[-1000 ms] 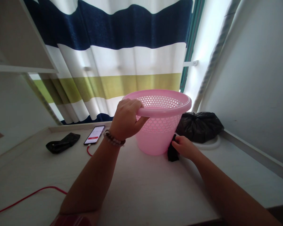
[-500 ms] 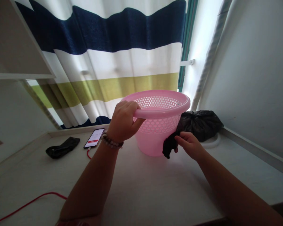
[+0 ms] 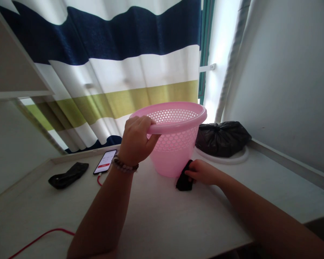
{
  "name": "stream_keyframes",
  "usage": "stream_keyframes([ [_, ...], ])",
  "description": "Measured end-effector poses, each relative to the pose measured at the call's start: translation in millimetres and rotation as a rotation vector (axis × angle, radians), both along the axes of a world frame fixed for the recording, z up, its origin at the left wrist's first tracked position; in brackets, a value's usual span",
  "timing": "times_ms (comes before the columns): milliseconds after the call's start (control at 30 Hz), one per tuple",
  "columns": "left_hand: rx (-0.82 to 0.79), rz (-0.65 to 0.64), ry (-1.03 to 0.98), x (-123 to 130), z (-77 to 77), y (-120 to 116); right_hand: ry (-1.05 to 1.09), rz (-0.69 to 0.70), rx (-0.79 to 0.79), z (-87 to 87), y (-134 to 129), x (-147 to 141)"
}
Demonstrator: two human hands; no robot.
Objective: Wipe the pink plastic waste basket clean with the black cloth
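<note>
1. Nearest, on the tabletop (image 3: 156,223), between its near edge and the basket, is a small black cloth (image 3: 184,181), matte and crumpled; its long axis slants from the right hand toward the near left corner.
2. The right hand (image 3: 202,172) pinches the cloth's upper end between thumb and fingers, beside the basket's base.
3. The pink basket (image 3: 169,162) stands about mid-width, toward the far edge: plastic, honeycomb holes above, smooth below, tapering downward. Its mouth faces up, its axis roughly vertical; its floor is hidden, so contents cannot be told.
4. The left hand (image 3: 136,138) grips its rim, fingers over the top, thumb below.
5. Toward the far right corner, a gathered black plastic bag (image 3: 223,138) rests on a white round rim (image 3: 239,157); its contents are hidden.
</note>
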State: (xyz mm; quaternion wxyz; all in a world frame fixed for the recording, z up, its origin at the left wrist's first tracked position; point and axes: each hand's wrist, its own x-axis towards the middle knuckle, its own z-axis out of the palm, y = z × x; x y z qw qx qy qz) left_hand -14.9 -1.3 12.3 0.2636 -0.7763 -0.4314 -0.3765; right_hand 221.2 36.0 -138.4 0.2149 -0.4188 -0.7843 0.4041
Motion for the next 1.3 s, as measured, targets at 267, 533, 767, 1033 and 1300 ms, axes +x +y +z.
stream_keyframes([
  [267,0.041,-0.34,-0.1,6,0.2,-6,0.556,-0.123,0.14,20.3,-3,10],
  [533,-0.134,-0.288,-0.083,-13,1.2,4,0.508,-0.331,0.222,13.4,11,18],
  [767,-0.101,-0.21,-0.075,0,-4.9,6,0.043,-0.123,0.039,-9.2,11,-1],
  [1033,0.006,-0.142,-0.119,2,-12.6,15,0.527,-0.245,0.244,9.1,10,17],
  [1300,0.082,-0.115,-0.17,-16,-14.1,28,0.535,-0.26,0.166,12.9,13,25],
])
